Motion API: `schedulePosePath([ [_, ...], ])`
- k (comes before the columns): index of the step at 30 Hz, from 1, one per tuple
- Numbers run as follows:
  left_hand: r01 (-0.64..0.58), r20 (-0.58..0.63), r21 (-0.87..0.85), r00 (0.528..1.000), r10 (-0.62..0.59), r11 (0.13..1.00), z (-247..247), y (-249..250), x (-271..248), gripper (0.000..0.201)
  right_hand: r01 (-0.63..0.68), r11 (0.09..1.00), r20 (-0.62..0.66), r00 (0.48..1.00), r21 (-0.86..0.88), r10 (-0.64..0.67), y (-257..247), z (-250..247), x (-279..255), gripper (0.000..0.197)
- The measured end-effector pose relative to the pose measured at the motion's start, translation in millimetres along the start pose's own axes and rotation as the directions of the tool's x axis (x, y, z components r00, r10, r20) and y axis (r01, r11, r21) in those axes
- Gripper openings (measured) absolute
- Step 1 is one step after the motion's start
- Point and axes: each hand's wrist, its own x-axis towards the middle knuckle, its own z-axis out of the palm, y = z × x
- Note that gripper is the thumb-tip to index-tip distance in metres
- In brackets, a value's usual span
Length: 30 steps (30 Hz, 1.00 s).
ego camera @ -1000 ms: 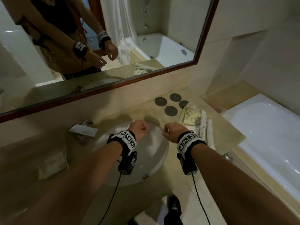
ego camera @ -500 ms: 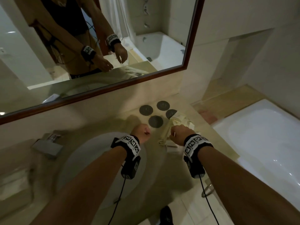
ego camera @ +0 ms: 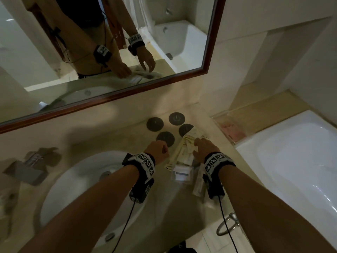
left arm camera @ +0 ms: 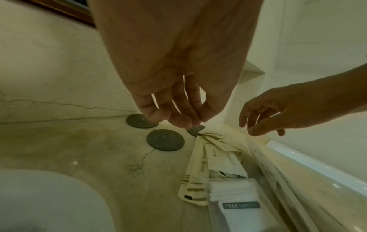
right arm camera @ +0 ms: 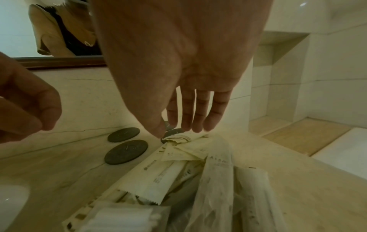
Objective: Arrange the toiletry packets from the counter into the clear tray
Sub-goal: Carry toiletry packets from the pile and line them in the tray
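Note:
A heap of cream toiletry packets (ego camera: pixel 184 152) (left arm camera: pixel 216 157) (right arm camera: pixel 178 169) lies on the marble counter, right of the sink. A clear pouch of white cotton swabs (ego camera: pixel 181 173) (left arm camera: pixel 234 199) sits at its near end, with long clear sleeves beside it. My right hand (ego camera: pixel 202 147) (right arm camera: pixel 188 125) is spread over the far end of the heap, fingers straight, tips just at the top packets. My left hand (ego camera: pixel 158 150) (left arm camera: pixel 178 119) hovers left of the heap, fingers curled to the thumb, holding nothing. What looks like a clear tray (ego camera: pixel 221 114) stands at the counter's far right corner, with something pink in it.
Several dark round coasters (ego camera: pixel 155 124) lie just beyond the heap, one partly under it. The white sink (ego camera: pixel 76 189) and its tap (ego camera: pixel 27 170) are on the left, the bathtub (ego camera: pixel 300 161) on the right. A mirror (ego camera: pixel 109 52) spans the wall behind.
My view has swung right, away from the sink. Both hands moved forward to the packet heap. The right hand opened from a fist and now spreads over the packets.

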Motion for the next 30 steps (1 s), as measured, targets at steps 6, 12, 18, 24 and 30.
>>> schedulePosePath([
  [6,0.019,-0.009,0.001,1.000,-0.019,1.000,-7,-15,16,0.012,-0.036,0.996,-0.008,0.999,0.086,0.036,-2,8,35,0.066],
  [12,0.095,-0.014,-0.044,0.995,-0.095,0.995,-5,-31,21,0.018,-0.101,0.992,-0.011,0.995,0.074,0.102,-8,13,64,0.069],
  [18,0.130,0.004,-0.092,0.991,-0.131,0.987,-4,-41,29,0.026,-0.162,0.982,0.029,0.987,0.092,0.160,-11,22,87,0.076],
  [24,0.168,0.026,-0.016,0.985,-0.168,0.986,-1,-44,35,0.005,-0.168,0.982,0.033,0.986,0.082,0.166,-11,28,96,0.068],
  [30,0.154,0.035,-0.030,0.988,-0.153,0.988,4,-38,41,0.007,-0.136,0.986,-0.027,0.990,0.097,0.140,-4,19,104,0.048],
])
